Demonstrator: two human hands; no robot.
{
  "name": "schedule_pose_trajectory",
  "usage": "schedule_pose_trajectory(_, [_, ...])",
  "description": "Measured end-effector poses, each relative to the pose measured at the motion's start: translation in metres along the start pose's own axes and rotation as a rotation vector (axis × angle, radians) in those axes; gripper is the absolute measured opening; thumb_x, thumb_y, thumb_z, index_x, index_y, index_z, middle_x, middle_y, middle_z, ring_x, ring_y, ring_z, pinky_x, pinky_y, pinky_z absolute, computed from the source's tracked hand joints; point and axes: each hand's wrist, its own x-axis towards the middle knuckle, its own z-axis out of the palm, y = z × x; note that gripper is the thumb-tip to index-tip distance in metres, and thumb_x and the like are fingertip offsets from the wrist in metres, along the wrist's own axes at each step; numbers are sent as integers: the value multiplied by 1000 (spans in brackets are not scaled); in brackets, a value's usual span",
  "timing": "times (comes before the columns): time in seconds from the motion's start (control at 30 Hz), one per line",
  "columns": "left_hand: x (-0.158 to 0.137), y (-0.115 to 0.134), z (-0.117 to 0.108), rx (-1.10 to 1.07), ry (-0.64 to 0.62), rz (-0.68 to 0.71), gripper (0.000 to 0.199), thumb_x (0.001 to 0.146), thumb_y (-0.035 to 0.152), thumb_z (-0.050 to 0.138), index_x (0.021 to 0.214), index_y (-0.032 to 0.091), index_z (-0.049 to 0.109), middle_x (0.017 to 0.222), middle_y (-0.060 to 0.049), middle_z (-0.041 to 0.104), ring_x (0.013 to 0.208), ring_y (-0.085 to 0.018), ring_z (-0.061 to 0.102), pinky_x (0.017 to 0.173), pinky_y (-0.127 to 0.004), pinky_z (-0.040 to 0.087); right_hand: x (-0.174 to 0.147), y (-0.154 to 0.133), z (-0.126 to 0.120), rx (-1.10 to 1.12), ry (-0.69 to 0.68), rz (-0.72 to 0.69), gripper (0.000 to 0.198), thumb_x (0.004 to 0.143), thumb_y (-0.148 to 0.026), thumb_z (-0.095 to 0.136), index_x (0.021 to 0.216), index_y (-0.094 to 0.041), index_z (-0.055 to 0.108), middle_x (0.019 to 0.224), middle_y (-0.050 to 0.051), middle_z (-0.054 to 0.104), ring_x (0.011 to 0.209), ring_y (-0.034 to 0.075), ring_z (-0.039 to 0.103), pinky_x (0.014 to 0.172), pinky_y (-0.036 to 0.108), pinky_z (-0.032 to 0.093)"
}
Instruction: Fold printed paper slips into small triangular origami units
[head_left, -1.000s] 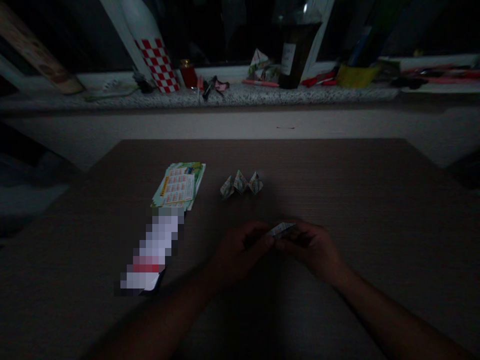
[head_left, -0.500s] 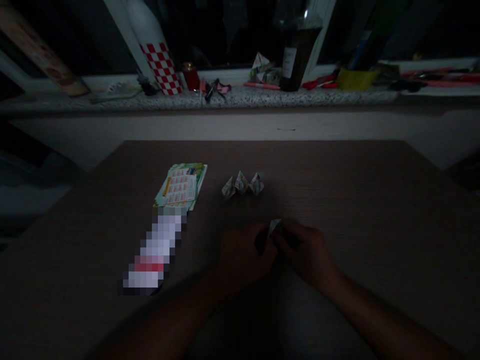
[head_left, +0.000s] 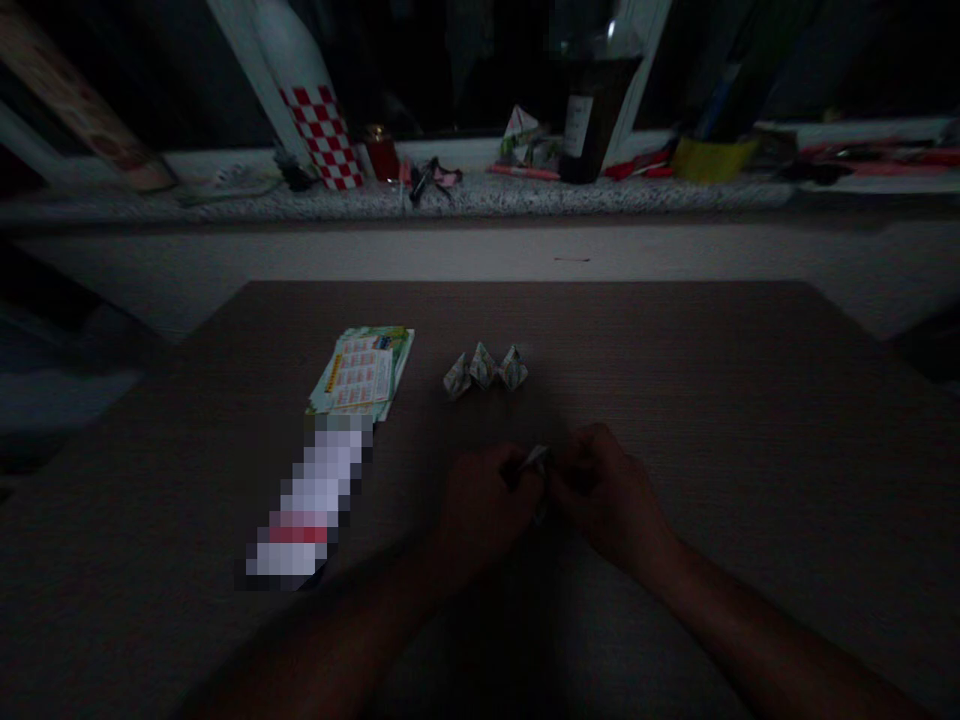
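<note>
Between my hands, just above the table, is a small folded paper piece [head_left: 535, 458], dim and partly covered by fingers. My left hand [head_left: 487, 500] pinches it from the left. Close against its right side is my right hand [head_left: 607, 490], fingers curled together at the paper's edge; darkness hides exactly how they grip it. Beyond my hands, three folded paper shapes [head_left: 484, 368] with pointed tops stand side by side on the table. To the left lies a stack of printed paper slips [head_left: 360, 375], green and white with orange print.
A blurred-out, phone-like object [head_left: 315, 500] lies below the slips on the wooden table [head_left: 712, 370]. Along the granite windowsill [head_left: 480, 205] stand a red-and-white checkered bottle [head_left: 326, 130], a dark labelled bottle [head_left: 592, 120], a red jar [head_left: 382, 155] and a yellow container [head_left: 712, 158].
The folded paper has tilted and shifted slightly left and down. My right hand's fingers have moved a little up and apart from my left hand. The things on the table stay put.
</note>
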Motion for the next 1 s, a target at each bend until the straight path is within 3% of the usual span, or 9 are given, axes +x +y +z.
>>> schedule_pose_trajectory(0.1, [0,-2,0,-113,5,16,20,78,30,52,77,15,65,69,-2,65,63,-15,60,57,-24,40,1,2,0,16,-3,-15,19,76,-18,59,78,-23,41,56,-8,50,46,9,52,43,18,36])
schedule_pose_trajectory(0.23, [0,-5,0,-346,-61,37,15,76,28,54,71,15,60,62,1,58,58,-12,54,53,-21,38,1,6,-2,67,-9,-141,12,79,-15,59,78,-21,48,59,-6,55,48,8,54,46,17,41])
schedule_pose_trajectory(0.3, [2,-8,0,-463,-69,14,14,76,27,56,70,15,59,62,2,56,57,-11,52,53,-20,38,1,9,-4,84,8,-237,9,81,-13,60,85,-20,56,71,-2,64,58,10,61,54,18,48])
schedule_pose_trajectory(0.37, [4,-11,0,-558,-62,-12,15,76,28,57,70,14,59,63,2,56,58,-11,52,54,-21,39,0,9,-6,83,36,-358,18,81,-12,63,97,-20,61,86,3,70,73,12,67,67,22,53])
schedule_pose_trajectory(0.5, [7,-12,1,-669,-59,-62,15,74,28,58,72,13,61,63,2,57,57,-11,51,54,-21,40,-2,9,-6,33,43,-512,26,82,-11,64,107,-18,63,101,8,70,91,16,68,79,25,55])
schedule_pose_trajectory(0.7, [7,-7,1,-720,-79,-94,14,74,26,56,72,13,60,62,2,54,55,-10,49,52,-20,38,-3,6,-2,-37,13,-482,23,88,-14,58,110,-17,65,106,10,69,92,16,68,81,24,56])
schedule_pose_trajectory(0.8, [7,-8,2,-698,-92,-68,15,76,27,54,71,14,59,62,2,53,56,-10,48,52,-20,37,0,1,-5,-97,-65,-479,22,90,-14,53,109,-17,66,103,10,69,87,17,68,76,25,57])
schedule_pose_trajectory(1.0, [5,-12,3,-595,25,15,20,85,29,44,76,16,56,71,-1,56,65,-13,50,60,-23,40,19,-25,-10,-315,-299,-449,18,85,-6,52,86,-16,67,82,5,67,72,15,63,65,23,52])
